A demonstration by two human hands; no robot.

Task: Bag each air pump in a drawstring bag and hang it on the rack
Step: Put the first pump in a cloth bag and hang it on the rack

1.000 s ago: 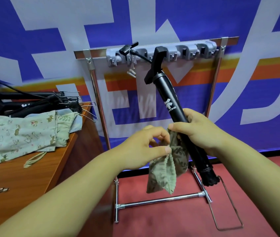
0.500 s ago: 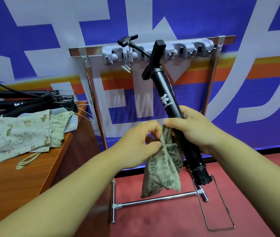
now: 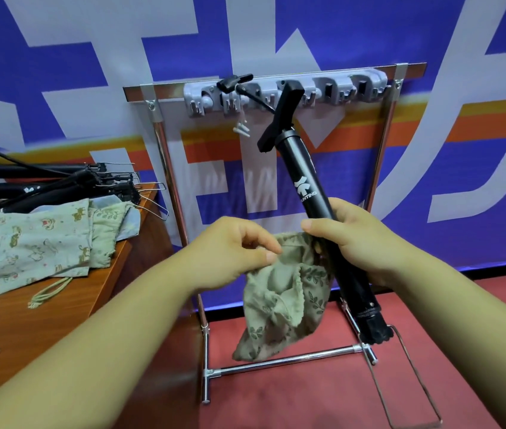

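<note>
I observe the right hand (image 3: 353,243) clenched round the barrel of a black air pump (image 3: 304,181) at about mid-length, thumb laid across the front. The pump is held in the air in front of the rack (image 3: 165,156), tilted, with its T-handle uppermost and its base low and to the right, bare and outside any bag. A folding wire foot (image 3: 406,382) hangs from the base. The handle overlaps the rack's grey hook strip (image 3: 338,88) from this angle; I cannot tell whether they touch. The left hand (image 3: 233,252) pinches the rim of a green leaf-print drawstring bag (image 3: 282,311) between thumb and forefinger. The bag hangs limp and crumpled just beside the pump, its far rim tucked against the barrel under the right hand's fingers. The pump's hose and nozzle head (image 3: 234,82) reach up across the strip's left end. To the left, the wooden tabletop (image 3: 44,329) carries a pile of further pumps (image 3: 44,187) at the back, with several patterned bags (image 3: 22,246) lying flat in front of them, a loose cord (image 3: 50,294) trailing from one. The rack stands on a red floor (image 3: 307,397) before a blue, white and orange banner (image 3: 90,88).
</note>
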